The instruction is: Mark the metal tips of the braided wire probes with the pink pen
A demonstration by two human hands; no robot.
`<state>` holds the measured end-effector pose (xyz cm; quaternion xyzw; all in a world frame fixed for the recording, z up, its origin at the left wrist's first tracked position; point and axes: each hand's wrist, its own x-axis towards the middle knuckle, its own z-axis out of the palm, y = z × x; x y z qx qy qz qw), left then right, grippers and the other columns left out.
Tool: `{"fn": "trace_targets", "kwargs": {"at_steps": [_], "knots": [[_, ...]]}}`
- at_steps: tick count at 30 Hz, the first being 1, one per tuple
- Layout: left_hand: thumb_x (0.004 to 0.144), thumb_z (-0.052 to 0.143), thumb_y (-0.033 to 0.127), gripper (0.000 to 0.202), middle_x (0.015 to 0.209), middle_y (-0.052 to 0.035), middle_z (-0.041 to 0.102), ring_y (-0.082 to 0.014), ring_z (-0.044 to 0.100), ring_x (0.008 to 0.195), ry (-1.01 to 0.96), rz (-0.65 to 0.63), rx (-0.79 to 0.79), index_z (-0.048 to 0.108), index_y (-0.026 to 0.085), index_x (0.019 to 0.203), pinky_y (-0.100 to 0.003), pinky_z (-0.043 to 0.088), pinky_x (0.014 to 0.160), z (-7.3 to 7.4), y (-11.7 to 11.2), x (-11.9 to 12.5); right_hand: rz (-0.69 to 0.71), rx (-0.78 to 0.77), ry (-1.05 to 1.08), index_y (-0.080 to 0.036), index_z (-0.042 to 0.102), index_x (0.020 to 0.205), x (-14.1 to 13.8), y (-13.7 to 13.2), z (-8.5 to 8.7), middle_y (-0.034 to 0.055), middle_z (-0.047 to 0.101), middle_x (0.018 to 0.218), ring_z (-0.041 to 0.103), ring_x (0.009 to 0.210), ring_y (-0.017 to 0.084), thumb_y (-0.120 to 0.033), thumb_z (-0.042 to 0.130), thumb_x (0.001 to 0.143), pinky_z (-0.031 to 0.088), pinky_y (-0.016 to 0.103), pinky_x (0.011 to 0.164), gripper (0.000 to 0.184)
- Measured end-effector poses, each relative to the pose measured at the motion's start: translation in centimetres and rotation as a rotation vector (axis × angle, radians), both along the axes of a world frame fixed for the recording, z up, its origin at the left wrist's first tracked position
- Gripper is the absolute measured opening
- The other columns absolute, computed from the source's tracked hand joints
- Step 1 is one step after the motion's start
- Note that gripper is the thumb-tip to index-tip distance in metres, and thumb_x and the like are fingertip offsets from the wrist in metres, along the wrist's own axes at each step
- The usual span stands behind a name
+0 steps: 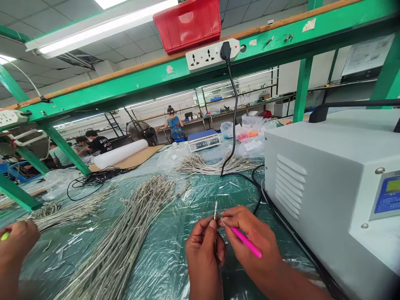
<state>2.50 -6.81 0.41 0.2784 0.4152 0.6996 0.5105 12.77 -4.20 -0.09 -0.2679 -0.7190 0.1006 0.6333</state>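
My left hand [203,252] pinches a thin grey braided cable [216,208], its pale end pointing up past the thumb and fingertip. Beside it, my right hand [258,246] grips a slim tool with a bright pink handle [245,241]. The tool's tip is near the cable at my left fingertips; its exact kind is too small to tell. Left of my hands lies a long bundle of grey braided cables [125,233] on the plastic-covered green table [168,250].
A grey-white machine [312,166] stands close on the right, black cords [281,221] alongside. Another person's hand [20,241] holds something yellow-green at far left. More cable bundles [215,164], a scale [203,141] and plastic bags lie behind. A green shelf beam [137,85] carries a power strip [206,56].
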Motion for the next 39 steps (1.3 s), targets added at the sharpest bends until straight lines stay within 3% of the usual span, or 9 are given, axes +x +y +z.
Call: {"fn": "trace_targets", "kwargs": {"at_steps": [8, 14, 19, 24, 32, 37, 39], "knots": [[0.073, 0.079, 0.041, 0.03, 0.034, 0.0088, 0.043, -0.003, 0.028, 0.03, 0.015, 0.026, 0.006, 0.066, 0.014, 0.081, -0.013, 0.02, 0.034, 0.02, -0.1, 0.23, 0.037, 0.101, -0.174, -0.02, 0.057, 0.094, 0.6, -0.25, 0.3, 0.0064, 0.061, 0.086, 0.067, 0.092, 0.019, -0.003, 0.045, 0.095, 0.057, 0.027, 0.071, 0.02], [0.076, 0.076, 0.041, 0.03, 0.031, 0.0087, 0.041, -0.0033, 0.026, 0.026, 0.07, -0.027, -0.013, 0.069, 0.013, 0.084, -0.014, 0.02, 0.032, 0.02, -0.29, 0.3, 0.059, -0.038, 0.033, -0.021, 0.059, 0.087, 0.31, -0.07, 0.45, 0.0045, 0.066, 0.088, 0.068, 0.086, 0.016, -0.004, 0.055, 0.091, 0.058, 0.027, 0.073, 0.017], [0.072, 0.079, 0.043, 0.032, 0.033, 0.0082, 0.043, -0.0033, 0.028, 0.026, 0.016, -0.039, -0.042, 0.068, 0.014, 0.081, -0.013, 0.019, 0.031, 0.31, -0.32, 0.3, 0.132, 0.011, 0.059, -0.021, 0.059, 0.094, 0.16, -0.02, 0.31, 0.0038, 0.068, 0.093, 0.069, 0.091, 0.015, 0.002, 0.055, 0.087, 0.058, 0.027, 0.079, 0.025], [0.071, 0.08, 0.045, 0.034, 0.032, 0.008, 0.042, -0.003, 0.027, 0.026, 0.029, -0.037, -0.04, 0.069, 0.014, 0.081, -0.013, 0.019, 0.032, 0.03, -0.15, 0.22, 0.119, 0.044, 0.043, -0.02, 0.06, 0.094, 0.19, -0.23, 0.66, 0.0042, 0.069, 0.093, 0.07, 0.089, 0.015, 0.003, 0.056, 0.086, 0.058, 0.025, 0.078, 0.025], [0.073, 0.077, 0.048, 0.037, 0.033, 0.0077, 0.042, -0.0041, 0.03, 0.027, 0.162, 0.016, -0.06, 0.07, 0.013, 0.082, -0.014, 0.02, 0.033, 0.22, -0.31, 0.56, -0.009, -0.099, 0.0, -0.022, 0.059, 0.088, 0.29, -0.02, -0.21, 0.0037, 0.066, 0.093, 0.068, 0.089, 0.016, -0.004, 0.053, 0.09, 0.055, 0.027, 0.075, 0.019], [0.073, 0.076, 0.05, 0.039, 0.032, 0.0088, 0.039, -0.0045, 0.031, 0.028, 0.211, -0.028, -0.072, 0.07, 0.013, 0.081, -0.014, 0.02, 0.032, 0.09, -0.31, 0.22, -0.005, -0.089, 0.052, -0.023, 0.058, 0.088, 0.31, 0.04, -0.06, 0.0039, 0.066, 0.092, 0.067, 0.088, 0.017, -0.005, 0.052, 0.091, 0.056, 0.027, 0.076, 0.02], [0.073, 0.077, 0.049, 0.038, 0.038, 0.0065, 0.047, -0.0034, 0.032, 0.028, 0.219, -0.036, -0.068, 0.07, 0.013, 0.079, -0.014, 0.021, 0.032, 0.07, -0.35, 0.18, -0.006, -0.074, 0.089, -0.023, 0.059, 0.09, 0.57, 0.32, 0.15, 0.0041, 0.065, 0.092, 0.067, 0.092, 0.017, -0.005, 0.052, 0.091, 0.057, 0.027, 0.075, 0.019]]}}
